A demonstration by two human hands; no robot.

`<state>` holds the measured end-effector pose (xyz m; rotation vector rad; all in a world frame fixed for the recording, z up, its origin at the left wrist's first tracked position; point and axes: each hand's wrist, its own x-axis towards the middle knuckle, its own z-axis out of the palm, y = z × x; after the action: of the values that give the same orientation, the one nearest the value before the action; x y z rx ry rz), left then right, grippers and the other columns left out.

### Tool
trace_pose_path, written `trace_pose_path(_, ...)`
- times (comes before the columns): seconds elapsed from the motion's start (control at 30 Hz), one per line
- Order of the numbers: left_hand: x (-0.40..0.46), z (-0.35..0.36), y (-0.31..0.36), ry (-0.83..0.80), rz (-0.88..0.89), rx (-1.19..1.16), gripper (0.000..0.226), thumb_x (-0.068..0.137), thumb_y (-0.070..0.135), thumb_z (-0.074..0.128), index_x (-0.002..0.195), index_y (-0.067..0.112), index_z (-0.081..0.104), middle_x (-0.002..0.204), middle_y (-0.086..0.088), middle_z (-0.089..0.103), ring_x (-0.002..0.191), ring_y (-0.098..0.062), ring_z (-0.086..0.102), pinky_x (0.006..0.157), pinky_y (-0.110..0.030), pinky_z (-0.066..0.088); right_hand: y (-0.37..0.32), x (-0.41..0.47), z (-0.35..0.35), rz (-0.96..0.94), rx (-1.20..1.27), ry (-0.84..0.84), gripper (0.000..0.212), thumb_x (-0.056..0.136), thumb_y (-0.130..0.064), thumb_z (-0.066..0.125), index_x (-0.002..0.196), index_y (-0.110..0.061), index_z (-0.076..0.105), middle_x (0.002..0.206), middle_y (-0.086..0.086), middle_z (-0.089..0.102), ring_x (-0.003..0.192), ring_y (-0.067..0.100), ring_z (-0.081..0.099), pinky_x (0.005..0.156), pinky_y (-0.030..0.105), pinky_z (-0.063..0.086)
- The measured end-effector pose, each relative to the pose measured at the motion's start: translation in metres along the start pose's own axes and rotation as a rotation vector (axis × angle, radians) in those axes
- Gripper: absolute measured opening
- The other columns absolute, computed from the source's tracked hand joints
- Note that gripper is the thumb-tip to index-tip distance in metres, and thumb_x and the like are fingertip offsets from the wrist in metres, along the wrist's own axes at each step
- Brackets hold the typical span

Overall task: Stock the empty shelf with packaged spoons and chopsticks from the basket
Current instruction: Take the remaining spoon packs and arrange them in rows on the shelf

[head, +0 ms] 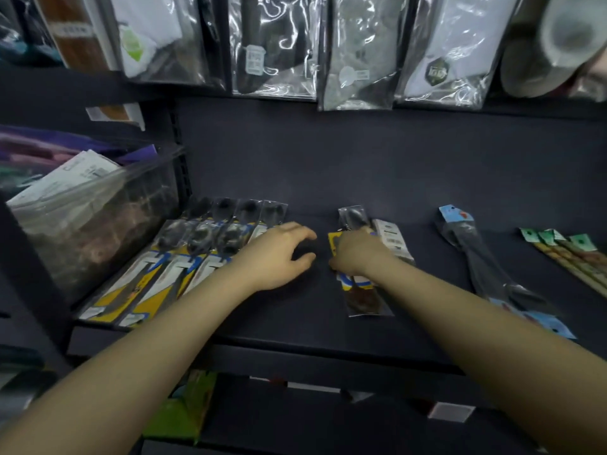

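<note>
Pressing down on a spoon pack (358, 284) at centre shelf (394, 178), the right hand (356, 254) was squaring it; left hand (279, 257) hovered open at nine o'clock. Next call, likely: sliding it leftward to the row (170, 257).

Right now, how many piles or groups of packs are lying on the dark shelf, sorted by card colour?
Yellow and blue spoon packs: 2 groups, the row at the left and the pile under the right hand.
Light blue card packs: 1 pile.
Green tag chopstick packs: 1 group.
Total: 4 groups on the shelf.
</note>
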<state>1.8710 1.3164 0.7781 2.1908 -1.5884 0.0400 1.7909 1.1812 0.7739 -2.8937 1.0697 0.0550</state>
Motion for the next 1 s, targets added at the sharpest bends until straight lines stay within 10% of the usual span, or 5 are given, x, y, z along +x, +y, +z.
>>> trace_pose_path(0.33,0.026,-0.004,0.011,0.071,0.007,-0.062,0.043,0.094,0.021,0.044,0.136,0.011,0.038,0.137,-0.005,0.044,0.127,-0.018,0.041,0.101,-0.018,0.028,0.026,-0.017,-0.038,-0.39,0.398,-0.112,0.074,0.075,-0.009,0.065,0.137,-0.013,0.024,0.129,0.011,0.051,0.109,0.026,0.056,0.09,0.039,0.052)
trace_pose_path(0.53,0.025,-0.02,0.012,-0.088,-0.165,-0.165,0.013,0.087,0.028,0.057,0.092,0.016,0.061,0.069,0.001,0.064,0.046,-0.005,0.058,0.058,-0.028,0.047,0.033,-0.006,-0.054,-0.731,0.08,0.092,0.061,0.078,-0.013,0.063,0.135,-0.013,0.039,0.125,0.005,0.051,0.112,0.022,0.046,0.093,0.031,0.04)
trace_pose_path(0.63,0.015,-0.011,0.002,0.034,-0.348,-0.251,0.019,0.09,0.021,0.054,0.072,0.019,0.059,0.053,-0.006,0.057,0.032,-0.007,0.049,0.044,-0.026,0.039,0.045,0.02,-0.05,-0.523,0.192,0.254,0.058,0.084,-0.022,0.062,0.136,-0.008,0.04,0.139,0.014,0.042,0.128,0.032,0.038,0.104,0.036,0.035)
trace_pose_path(0.77,0.011,-0.002,-0.003,0.27,-0.565,-0.251,0.027,0.092,0.017,0.044,0.067,0.01,0.05,0.048,-0.009,0.052,0.046,-0.026,0.049,0.046,-0.026,0.036,0.07,0.048,-0.017,-0.181,0.147,0.095,0.03,0.09,-0.034,0.05,0.091,-0.005,0.059,0.113,0.019,0.063,0.104,0.036,0.058,0.079,0.034,0.044)
trace_pose_path(1.0,0.022,0.018,-0.014,0.142,-0.675,-0.015,0.028,0.091,0.015,0.04,0.1,-0.008,0.053,0.106,-0.031,0.061,0.098,-0.042,0.059,0.072,-0.035,0.043,0.074,0.063,-0.014,-0.092,0.354,-0.032,0.055,0.075,-0.05,0.068,0.101,-0.003,0.056,0.103,0.007,0.059,0.102,0.027,0.057,0.077,0.031,0.041)
